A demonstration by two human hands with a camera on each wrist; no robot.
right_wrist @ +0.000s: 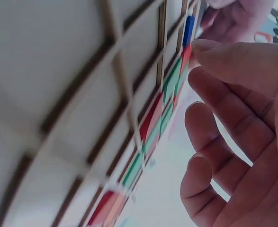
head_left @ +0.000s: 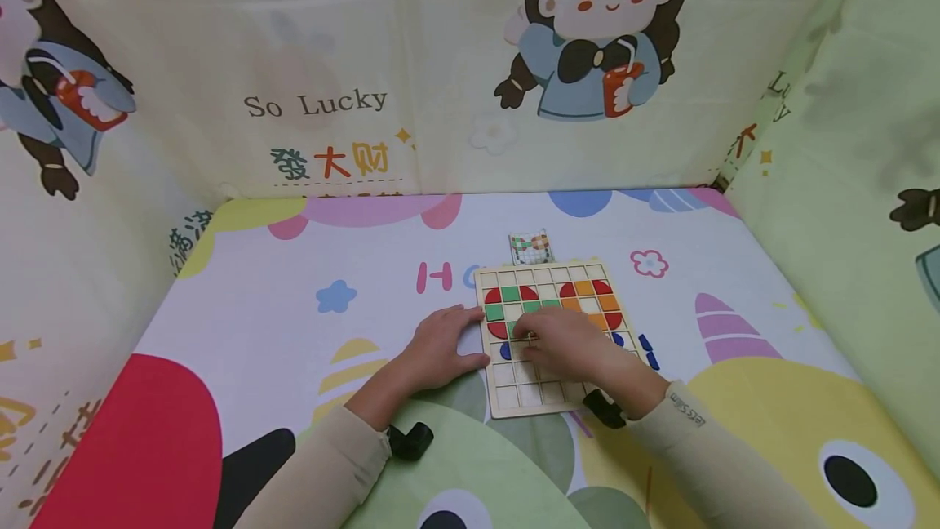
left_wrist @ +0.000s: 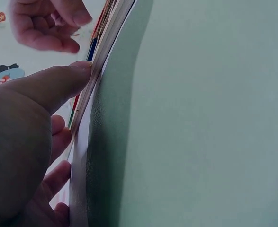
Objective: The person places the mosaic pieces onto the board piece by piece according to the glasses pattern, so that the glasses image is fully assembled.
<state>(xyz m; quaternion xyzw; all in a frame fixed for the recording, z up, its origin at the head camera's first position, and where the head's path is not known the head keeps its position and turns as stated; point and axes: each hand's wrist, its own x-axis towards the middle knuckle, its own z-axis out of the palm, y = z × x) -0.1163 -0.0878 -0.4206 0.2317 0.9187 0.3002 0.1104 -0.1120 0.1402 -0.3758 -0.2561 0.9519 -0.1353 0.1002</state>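
Observation:
A wooden grid board (head_left: 507,394) lies on the table, with red, green and orange pieces in its upper rows. My left hand (head_left: 443,347) rests along its left edge; in the left wrist view the thumb (left_wrist: 72,78) touches the board's side. Over the board's middle hovers my right hand (head_left: 569,341), its fingers loosely bent. The right wrist view shows its thumb and index fingertip apart, with nothing between them. A blue piece (head_left: 505,351) sits in the grid near the left edge. Another blue piece (head_left: 618,340) shows beside the right wrist. My right hand hides part of the grid.
Behind the board lies a small pattern card (head_left: 531,248) with a coloured design. Two loose blue pieces (head_left: 649,352) lie just off the board's right edge. A printed cloth (head_left: 352,251) covers the table, and patterned fabric walls (head_left: 455,64) enclose it.

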